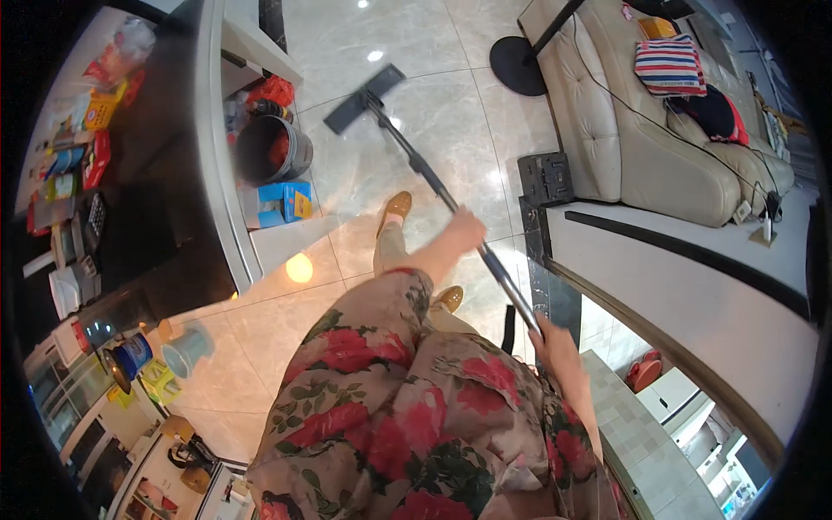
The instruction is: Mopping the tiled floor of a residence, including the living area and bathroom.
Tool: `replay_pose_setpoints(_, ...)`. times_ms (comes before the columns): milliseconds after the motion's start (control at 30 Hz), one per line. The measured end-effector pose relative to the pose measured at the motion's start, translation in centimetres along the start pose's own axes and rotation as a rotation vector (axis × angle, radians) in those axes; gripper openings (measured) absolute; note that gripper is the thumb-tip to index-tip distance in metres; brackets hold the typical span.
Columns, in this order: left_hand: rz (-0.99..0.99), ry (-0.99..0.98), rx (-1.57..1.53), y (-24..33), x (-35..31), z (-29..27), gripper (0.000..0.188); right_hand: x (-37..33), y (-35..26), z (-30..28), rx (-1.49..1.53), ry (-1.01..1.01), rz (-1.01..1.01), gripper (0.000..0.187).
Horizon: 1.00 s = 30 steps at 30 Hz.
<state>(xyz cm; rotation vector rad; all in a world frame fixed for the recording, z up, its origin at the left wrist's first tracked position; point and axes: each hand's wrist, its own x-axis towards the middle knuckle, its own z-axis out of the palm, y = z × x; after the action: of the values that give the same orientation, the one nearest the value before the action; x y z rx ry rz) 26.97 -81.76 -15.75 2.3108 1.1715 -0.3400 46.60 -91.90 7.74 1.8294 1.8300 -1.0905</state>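
Note:
A flat mop [412,159] with a dark rectangular head [365,97] and a long metal and black handle slants across the view, its head down on the shiny tiled floor [416,43]. Partway along the handle, my left hand [466,229] is wrapped round the pole. Lower right, near the handle's upper end, my right hand [557,347] grips it with the fingers closed. The handle's very end is partly covered by that hand. My two tan shoes [397,204] stand on the floor between the mop head and me.
To the left, below a dark counter [165,173], are a grey bin [299,152] and a blue box [286,202]. On the right stand a beige sofa [667,156], a black round base [517,65] and a black case [546,178]. A doorway [598,321] opens lower right.

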Motion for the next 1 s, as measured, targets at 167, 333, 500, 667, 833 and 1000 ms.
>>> replay_pose_setpoints(167,0.254,-0.074,-0.181,15.2,-4.6,1.7,0.011,-13.9,10.8,3.5,0.057,-0.088,0.031,0.025)
replay_pose_setpoints(333,0.326,-0.107,-0.209,20.4,-5.8,-0.8,0.010,-20.3,8.4,-0.3,0.074,0.073,0.135,0.025)
replay_pose_setpoints(500,0.147,-0.039,-0.140,15.1,-6.3,-1.8,0.011,-16.4,4.9,-2.0,-0.055,0.081,0.093,0.031)
replay_pose_setpoints(667,-0.034,0.208,-0.172,5.0,-6.8,-0.3,0.008,-8.5,0.7,-2.9,-0.306,0.152,-0.213,0.031)
replay_pose_setpoints(833,0.003,0.290,-0.244,3.5,-5.9,-1.3,0.004,-7.2,-2.1,-4.2,-0.423,0.199,-0.251,0.033)
replay_pose_setpoints(1000,0.220,0.019,-0.334,13.0,-7.3,-0.2,0.016,-15.6,-0.1,-4.4,-0.251,-0.061,0.107,0.033)
